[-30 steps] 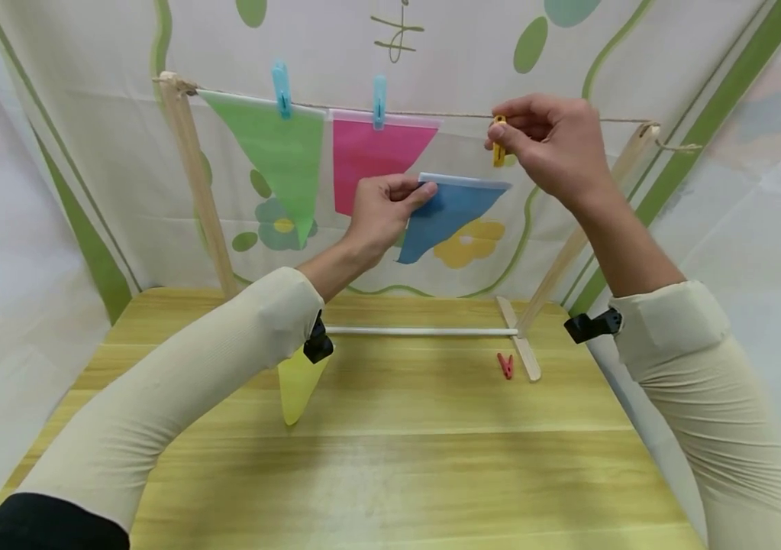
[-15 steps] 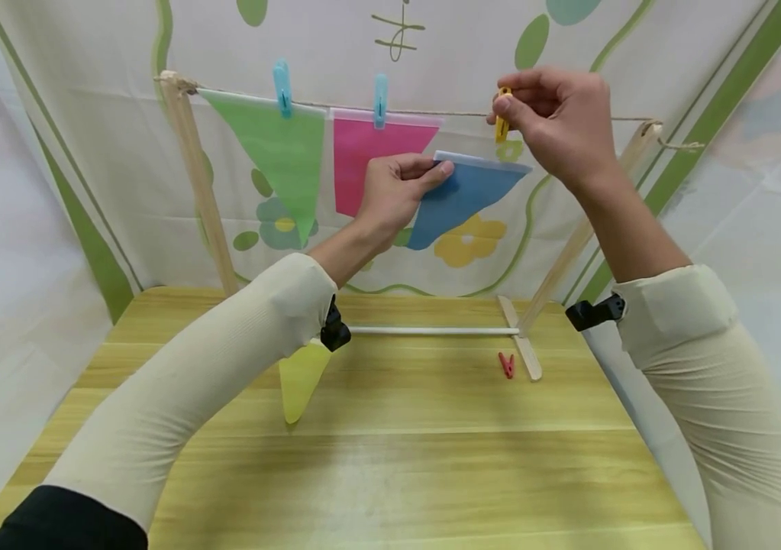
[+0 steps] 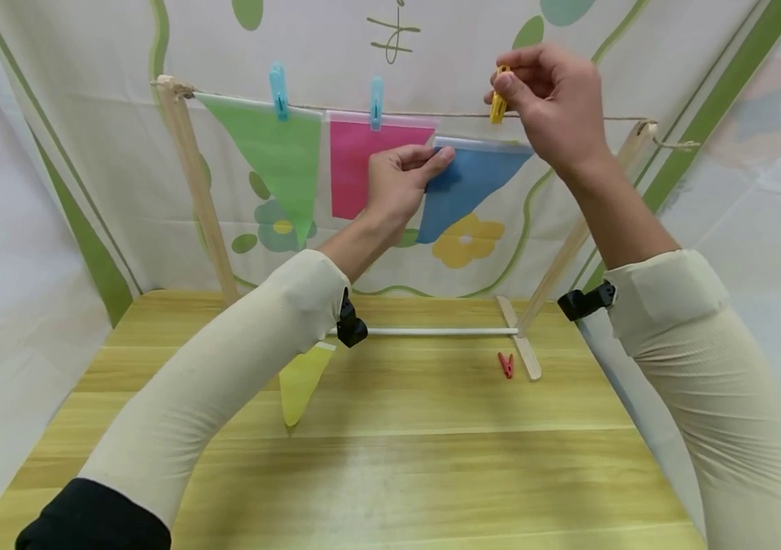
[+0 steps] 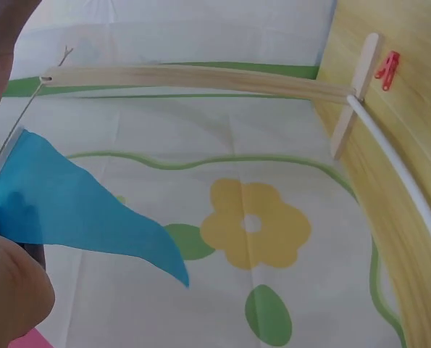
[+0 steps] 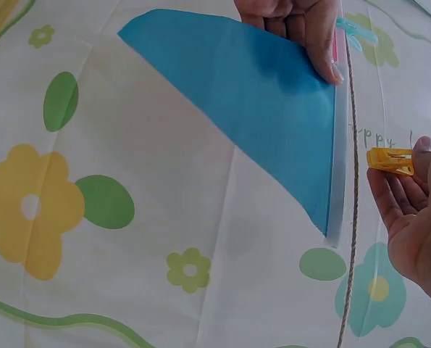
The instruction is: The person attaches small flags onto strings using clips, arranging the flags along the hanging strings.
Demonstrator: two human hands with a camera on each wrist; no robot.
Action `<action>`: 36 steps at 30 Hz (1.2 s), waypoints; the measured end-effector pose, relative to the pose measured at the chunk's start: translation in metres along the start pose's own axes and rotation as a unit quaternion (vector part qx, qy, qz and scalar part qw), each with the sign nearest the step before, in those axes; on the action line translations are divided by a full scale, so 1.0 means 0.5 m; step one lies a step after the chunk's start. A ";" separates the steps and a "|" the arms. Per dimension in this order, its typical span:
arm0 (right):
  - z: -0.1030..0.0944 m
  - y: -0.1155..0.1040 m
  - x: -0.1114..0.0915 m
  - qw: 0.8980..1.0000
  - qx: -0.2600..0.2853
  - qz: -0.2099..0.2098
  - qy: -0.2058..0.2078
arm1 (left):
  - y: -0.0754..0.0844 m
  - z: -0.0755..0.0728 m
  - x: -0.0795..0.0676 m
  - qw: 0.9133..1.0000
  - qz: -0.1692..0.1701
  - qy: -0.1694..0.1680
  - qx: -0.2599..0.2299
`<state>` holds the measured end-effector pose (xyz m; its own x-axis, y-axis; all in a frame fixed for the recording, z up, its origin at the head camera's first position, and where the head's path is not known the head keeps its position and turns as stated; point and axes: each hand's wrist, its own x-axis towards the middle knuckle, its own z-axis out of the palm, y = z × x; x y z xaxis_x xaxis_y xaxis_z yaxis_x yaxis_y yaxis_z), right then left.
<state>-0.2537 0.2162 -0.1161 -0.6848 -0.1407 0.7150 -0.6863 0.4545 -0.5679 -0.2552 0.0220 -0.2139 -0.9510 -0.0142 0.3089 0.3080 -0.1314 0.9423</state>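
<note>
My left hand (image 3: 397, 179) pinches a blue triangular pennant (image 3: 469, 183) near the left end of its white top edge. The pennant hangs point down just below a twine line (image 3: 462, 115), beside a pink pennant (image 3: 356, 164). Above the twine, my right hand (image 3: 558, 107) pinches a yellow clothespin (image 3: 498, 95) between thumb and fingers. In the right wrist view, the yellow clothespin (image 5: 390, 160) and the blue pennant (image 5: 237, 101) lie on opposite sides of the twine (image 5: 354, 145). A green pennant (image 3: 276, 153) and the pink one hang under light blue clothespins (image 3: 279, 93).
Wooden posts (image 3: 196, 183) hold the twine at both ends, joined low down by a white rod (image 3: 441, 331). A red clothespin (image 3: 505, 365) and a yellow pennant (image 3: 302, 386), partly hidden by my left sleeve, lie on the wooden table (image 3: 417, 473). Printed fabric hangs behind.
My left hand has brought the blue pennant up and slightly right, closer to the twine. My right hand has risen with the yellow clothespin, from level with the twine to above it.
</note>
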 end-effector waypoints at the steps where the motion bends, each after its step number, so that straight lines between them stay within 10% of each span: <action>1: 0.002 -0.001 0.003 1.000 0.005 0.002 0.002 | 0.001 0.002 0.000 1.000 -0.005 0.001 0.001; 36: 0.012 -0.016 0.044 0.988 0.088 0.131 0.001 | 0.024 0.040 0.010 0.998 -0.049 0.036 -0.023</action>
<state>-0.2648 0.2041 -0.0984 -0.8441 -0.0364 0.5349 -0.5176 0.3158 -0.7952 -0.2557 0.0404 -0.1983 -0.9764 -0.0700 0.2042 0.2137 -0.1814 0.9599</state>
